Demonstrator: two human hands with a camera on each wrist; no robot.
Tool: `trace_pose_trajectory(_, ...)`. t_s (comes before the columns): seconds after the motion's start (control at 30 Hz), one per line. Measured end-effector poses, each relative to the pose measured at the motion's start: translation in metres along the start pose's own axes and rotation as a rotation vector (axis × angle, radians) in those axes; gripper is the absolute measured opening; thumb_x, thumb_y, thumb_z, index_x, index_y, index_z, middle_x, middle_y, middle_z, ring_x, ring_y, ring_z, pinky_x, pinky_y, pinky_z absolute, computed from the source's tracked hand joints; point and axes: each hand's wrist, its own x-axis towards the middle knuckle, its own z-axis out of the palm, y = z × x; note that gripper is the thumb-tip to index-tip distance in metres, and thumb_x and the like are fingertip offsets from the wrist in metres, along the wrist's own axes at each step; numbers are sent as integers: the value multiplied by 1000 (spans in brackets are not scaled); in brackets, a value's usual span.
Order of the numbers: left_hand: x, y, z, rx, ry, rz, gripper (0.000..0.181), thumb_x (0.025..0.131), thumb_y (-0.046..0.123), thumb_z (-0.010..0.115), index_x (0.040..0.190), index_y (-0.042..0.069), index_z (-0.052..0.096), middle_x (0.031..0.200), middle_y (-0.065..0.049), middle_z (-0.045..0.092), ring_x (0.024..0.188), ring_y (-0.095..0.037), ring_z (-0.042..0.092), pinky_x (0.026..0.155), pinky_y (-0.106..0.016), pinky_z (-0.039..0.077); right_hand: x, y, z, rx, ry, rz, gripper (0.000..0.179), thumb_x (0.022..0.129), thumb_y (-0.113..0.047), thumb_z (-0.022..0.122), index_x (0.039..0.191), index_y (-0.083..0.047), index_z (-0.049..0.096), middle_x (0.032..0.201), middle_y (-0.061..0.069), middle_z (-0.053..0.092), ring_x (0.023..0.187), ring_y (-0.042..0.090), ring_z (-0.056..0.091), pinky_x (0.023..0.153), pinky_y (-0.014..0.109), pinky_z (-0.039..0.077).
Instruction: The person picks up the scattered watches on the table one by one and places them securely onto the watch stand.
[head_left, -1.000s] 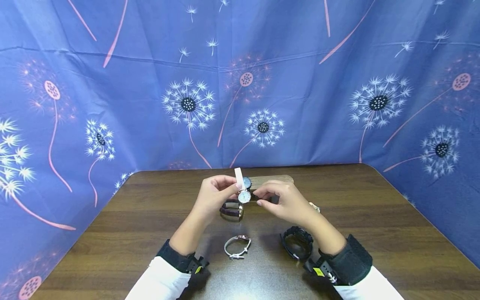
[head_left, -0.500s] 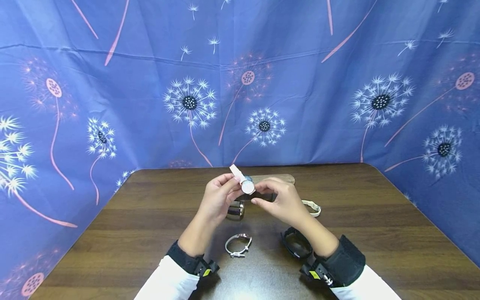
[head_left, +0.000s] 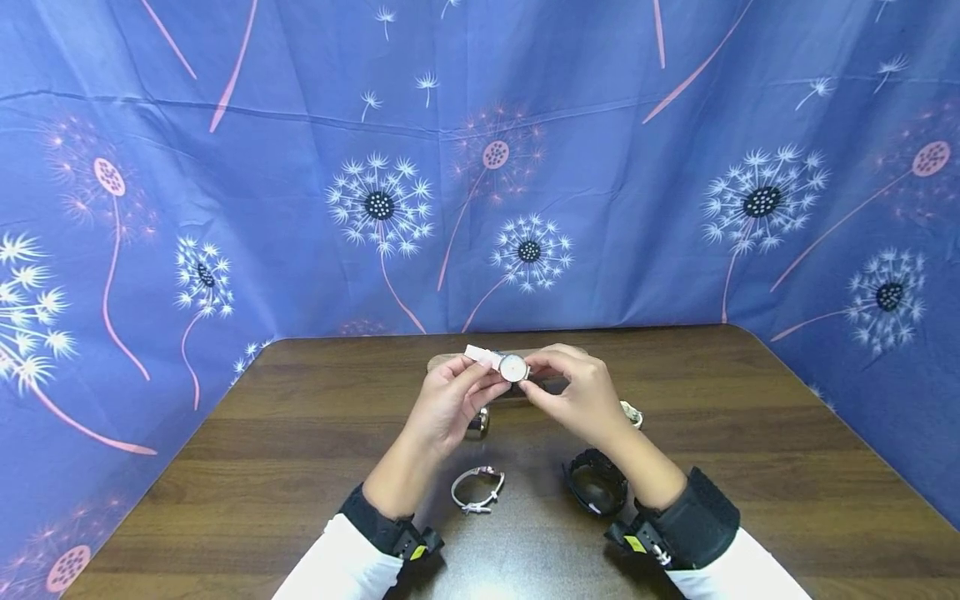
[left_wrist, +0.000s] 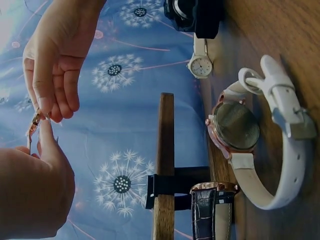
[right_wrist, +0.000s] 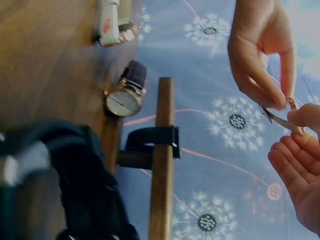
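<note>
A wristwatch (head_left: 513, 367) with a round pale face and white strap is held up between both hands. My left hand (head_left: 448, 400) pinches its strap between thumb and fingers, with the strap end sticking out at the upper left. From the other side, my right hand (head_left: 576, 392) pinches the edge of the case. Edge-on in the left wrist view, the same wristwatch shows a rose-gold case. Behind the hands stands a raised wooden bar (left_wrist: 165, 130); a black strap (left_wrist: 162, 185) loops round it.
Nearer on the wooden table (head_left: 300, 467) lie a white-strapped watch (head_left: 477, 490) and a black watch (head_left: 595, 483). A dark leather-strapped watch (head_left: 477, 422) sits below the left hand, a cream watch (head_left: 632, 414) beside the right forearm. A blue dandelion-print cloth (head_left: 637, 208) hangs behind.
My left hand has shifted right and tilted the watch, so its strap end swings from upright toward the left. My right hand, apart from it a second ago, now grips the case.
</note>
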Motion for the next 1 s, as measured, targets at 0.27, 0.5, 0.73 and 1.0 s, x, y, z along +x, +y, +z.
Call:
trace_pose_trajectory(0.27, -4, 6, -2, 437, 71, 163, 10, 88, 4, 69, 80, 4, 64, 74, -5, 65, 64, -12, 63, 64, -25, 57, 8, -3, -24, 4, -23, 8, 28, 67, 12, 80, 92, 2, 72, 92, 9, 71, 74, 21, 69, 69, 21, 56)
trace_pose_trajectory(0.5, -10, 21, -2, 984, -82, 627, 32, 80, 8, 80, 108, 1, 67, 103, -9, 68, 94, -21, 66, 84, -36, 56, 9, -2, -42, 94, -199, -8, 29, 68, 12, 79, 93, -1, 72, 90, 7, 71, 73, 17, 68, 67, 22, 57)
trace_pose_trajectory(0.73, -10, 25, -6, 1073, -389, 459, 19, 86, 5, 73, 104, -1, 70, 91, -6, 71, 81, -14, 66, 74, -30, 56, 8, -1, -44, 169, -348, -48, 28, 70, 11, 76, 93, -3, 72, 90, 4, 70, 77, 16, 67, 67, 26, 58)
trace_pose_trajectory(1.0, -14, 26, -8, 1124, -452, 316, 11, 88, 7, 71, 98, 3, 73, 80, 0, 69, 70, -5, 61, 62, -31, 54, 8, -3, -44, 171, -390, -100, 28, 70, 6, 79, 93, -9, 73, 90, 1, 71, 76, 15, 65, 67, 26, 56)
